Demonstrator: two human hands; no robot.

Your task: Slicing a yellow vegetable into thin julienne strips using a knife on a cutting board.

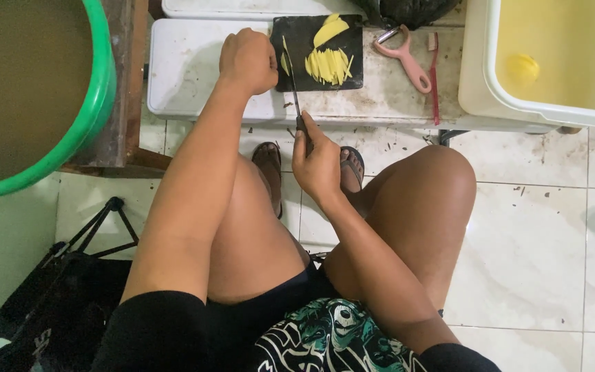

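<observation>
My right hand (pixel 317 164) grips the handle of a knife (pixel 292 81) whose thin blade points away from me onto a black cutting board (pixel 297 34). My left hand (pixel 248 60) is curled at the board's left edge, touching a small yellow piece (pixel 284 64) beside the blade. On the board lie several thin yellow strips (pixel 329 65) and a larger yellow slice (pixel 330 30). The board rests on a low white surface (pixel 187 69) in front of my knees.
A pink peeler (pixel 403 56) and a red brush (pixel 434 76) lie right of the board. A white tub (pixel 480 76) of yellowish water holds a yellow piece (pixel 522 69). A green basin (pixel 98 103) stands at left, a black bag (pixel 56 303) on the tiled floor.
</observation>
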